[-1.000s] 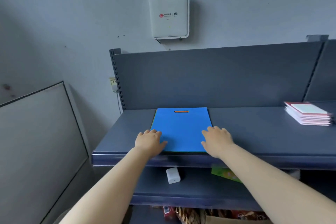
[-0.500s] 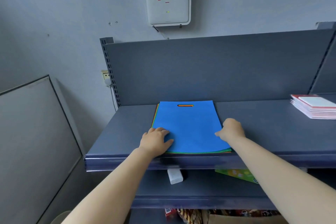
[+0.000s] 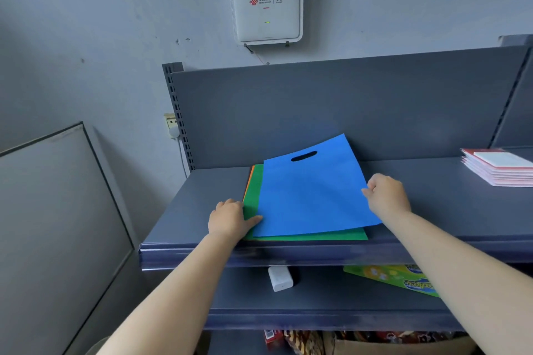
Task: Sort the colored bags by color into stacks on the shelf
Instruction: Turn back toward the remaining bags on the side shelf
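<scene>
Item: blue bag (image 3: 314, 196), topmost of a mixed pile near the front edge of the upper shelf (image 3: 202, 210), left of its middle.

Change noted: half a second ago the blue bag lay square on the pile with only thin coloured slivers showing below it. It is now raised at its right edge and skewed toward the right, its handle slot swung clear of the pile. A green bag (image 3: 253, 193) is uncovered along the left side and front, and an orange edge (image 3: 251, 173) is seen at the back left corner of the pile.

Meaning for the task: the first bag is judged to be in the act of separation; no colour stack has been begun, so sorting is taken to be at its start.

Right hand (image 3: 386, 196): fingers curled, the right edge of the blue bag pinched and lifted off the pile.

Left hand (image 3: 230, 219): laid flat on the pile's front left corner, thumb resting on the green bag beside the blue bag's lower left corner, the remaining bags apparently being held down.

Also on the shelf: a pink-and-white stack (image 3: 499, 167) toward the right end, well apart.
</scene>
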Demonstrator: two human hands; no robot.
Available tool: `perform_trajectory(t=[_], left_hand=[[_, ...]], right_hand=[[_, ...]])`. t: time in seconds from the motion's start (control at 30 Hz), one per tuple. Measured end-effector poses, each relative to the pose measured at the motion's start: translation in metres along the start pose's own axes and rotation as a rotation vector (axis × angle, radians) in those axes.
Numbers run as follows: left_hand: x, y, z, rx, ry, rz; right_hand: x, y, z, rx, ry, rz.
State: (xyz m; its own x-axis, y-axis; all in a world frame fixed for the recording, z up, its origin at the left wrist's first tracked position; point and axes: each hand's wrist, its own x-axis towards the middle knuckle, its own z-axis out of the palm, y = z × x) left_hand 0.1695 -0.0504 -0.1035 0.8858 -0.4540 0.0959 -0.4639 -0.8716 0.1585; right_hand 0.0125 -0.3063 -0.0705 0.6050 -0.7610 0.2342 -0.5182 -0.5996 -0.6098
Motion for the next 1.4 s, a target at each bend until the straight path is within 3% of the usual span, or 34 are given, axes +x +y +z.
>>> perform_trajectory(t=[0.1, 0.27, 0.5, 0.67, 0.9, 1.27, 1.4], left_hand=[[0.001, -0.001, -0.004, -0.058, 0.020, -0.125], [0.001, -0.002, -0.009, -0.388, 0.031, -0.288], [-0.007, -0.003, -0.012, -0.470, 0.122, -0.297], [-0.018, -0.003, -0.030, -0.546, 0.275, -0.191], [-0.064, -0.006, -0.054, -0.858, 0.529, -0.206], [-0.216, -0.012, -0.061, -1.230, 0.852, -0.427], [-0.288, -0.020, -0.074, -1.230, 0.990, -0.493]], right_hand=[[-0.003, 0.006, -0.003, 0.079, 0.033, -0.010], [-0.003, 0.017, -0.012, 0.174, 0.017, -0.007], [-0.004, 0.015, -0.024, 0.273, 0.004, 0.011], [-0.010, 0.010, -0.029, 0.403, -0.008, 0.044], [-0.029, 0.012, -0.033, 0.743, -0.110, 0.150], [-0.090, 0.005, -0.050, 0.991, -0.383, 0.071], [-0.129, -0.015, -0.038, 1.029, -0.551, 0.026]])
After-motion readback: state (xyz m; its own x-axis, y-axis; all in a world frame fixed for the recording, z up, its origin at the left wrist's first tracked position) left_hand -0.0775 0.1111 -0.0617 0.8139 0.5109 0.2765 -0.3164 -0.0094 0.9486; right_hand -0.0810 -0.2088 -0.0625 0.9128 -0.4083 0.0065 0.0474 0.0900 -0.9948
